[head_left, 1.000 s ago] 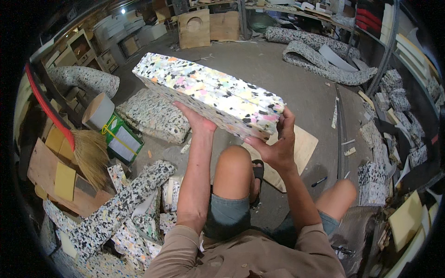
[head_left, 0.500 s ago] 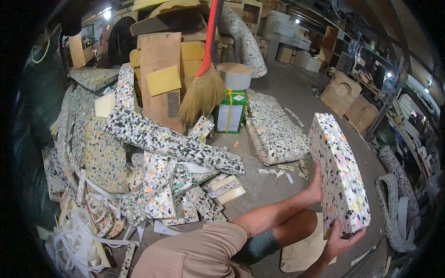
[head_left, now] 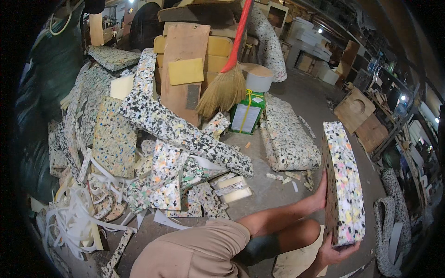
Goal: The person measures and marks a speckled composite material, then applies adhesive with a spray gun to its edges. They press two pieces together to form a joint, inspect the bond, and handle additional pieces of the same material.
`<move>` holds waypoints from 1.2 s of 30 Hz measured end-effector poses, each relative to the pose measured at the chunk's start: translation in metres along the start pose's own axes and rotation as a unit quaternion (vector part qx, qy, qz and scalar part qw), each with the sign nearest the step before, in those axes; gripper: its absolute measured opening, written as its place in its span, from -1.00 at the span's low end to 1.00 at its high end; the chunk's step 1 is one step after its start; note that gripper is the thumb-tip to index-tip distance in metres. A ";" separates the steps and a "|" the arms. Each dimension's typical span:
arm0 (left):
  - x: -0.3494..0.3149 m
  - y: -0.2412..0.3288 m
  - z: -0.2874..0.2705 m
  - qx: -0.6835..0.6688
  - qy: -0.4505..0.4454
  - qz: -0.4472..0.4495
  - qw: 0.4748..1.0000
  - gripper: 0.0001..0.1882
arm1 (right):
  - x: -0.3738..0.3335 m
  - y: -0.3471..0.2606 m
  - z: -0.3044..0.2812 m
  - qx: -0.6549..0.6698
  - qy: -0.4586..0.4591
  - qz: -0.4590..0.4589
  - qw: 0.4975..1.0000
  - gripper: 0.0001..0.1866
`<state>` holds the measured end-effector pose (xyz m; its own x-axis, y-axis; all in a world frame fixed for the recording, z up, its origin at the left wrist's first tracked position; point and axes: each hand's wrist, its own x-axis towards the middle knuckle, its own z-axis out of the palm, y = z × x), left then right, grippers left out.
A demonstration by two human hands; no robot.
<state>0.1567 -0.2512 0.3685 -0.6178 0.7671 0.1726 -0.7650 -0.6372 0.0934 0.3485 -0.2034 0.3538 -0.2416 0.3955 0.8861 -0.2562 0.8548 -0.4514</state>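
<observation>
1. Foam block (head_left: 345,185), pale with black, pink, yellow and orange flecks: held clear of the floor, between three and four o'clock from the centre of view, its long edges running roughly from twelve to six.
2. Handling (judged): probably light for its bulk, springy rather than stiff, with a rough, grippy skin; crumbling at the corners seems the likelier damage. Broad support along a wide face plus a grip on one end should suit it.
3. Right hand (head_left: 337,252): closed about the block's six o'clock end, thumb up against the left-hand face, fingers beneath the end; the end lies between them.
4. Left hand (head_left: 321,192): against the block's nine o'clock side, palm heel showing; the block hides the fingers, so whether they are spread or bent cannot be told.
5. Surroundings, clock centred on the block: wooden board (head_left: 294,262) at seven; folded foam slab (head_left: 289,139) between ten and eleven; looped foam strip (head_left: 381,227) between four and five; broom (head_left: 222,90) at ten, farther off.
</observation>
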 end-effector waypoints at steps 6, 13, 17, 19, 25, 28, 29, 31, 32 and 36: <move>-0.030 0.012 -0.008 0.066 -0.018 0.127 0.990 -0.13 | 0.013 -0.029 0.049 0.024 -0.064 -0.137 0.988 -0.13; -0.109 0.053 -0.016 0.159 -0.081 0.073 0.981 -0.32 | 0.035 -0.088 0.047 0.021 -0.321 -0.238 0.916 -0.25; -0.119 0.065 -0.004 0.201 -0.082 0.087 0.972 -0.32 | 0.059 -0.085 0.038 0.233 -0.385 0.049 0.892 -0.32; -0.118 0.064 0.002 0.221 -0.091 0.087 0.967 -0.32 | 0.070 -0.076 0.044 0.100 -0.324 -0.057 0.939 -0.30; -0.105 0.045 0.014 0.266 -0.108 0.053 0.956 -0.33 | 0.066 -0.067 0.053 0.021 -0.291 -0.110 0.950 -0.13; -0.100 0.032 0.014 0.300 -0.111 0.028 0.947 -0.33 | 0.061 -0.068 0.044 0.006 -0.303 -0.094 0.948 -0.06; -0.098 0.028 0.014 0.312 -0.112 0.019 0.943 -0.33 | 0.061 -0.068 0.039 0.005 -0.299 -0.085 0.950 -0.06; -0.095 0.020 0.013 0.339 -0.113 0.001 0.934 -0.33 | 0.062 -0.066 0.030 -0.003 -0.295 -0.068 0.953 -0.05; -0.093 0.016 0.012 0.355 -0.112 -0.006 0.928 -0.33 | 0.062 -0.064 0.026 -0.007 -0.296 -0.060 0.953 -0.04; -0.087 0.002 0.005 0.421 -0.087 -0.007 0.903 -0.32 | 0.060 -0.052 0.019 -0.013 -0.269 -0.011 0.963 0.03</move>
<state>0.2097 -0.3200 0.3582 -0.5146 0.7994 0.3100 -0.3184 -0.5139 0.7966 0.3299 -0.2301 0.4280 -0.6875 0.1525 0.7100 -0.2454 0.8715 -0.4247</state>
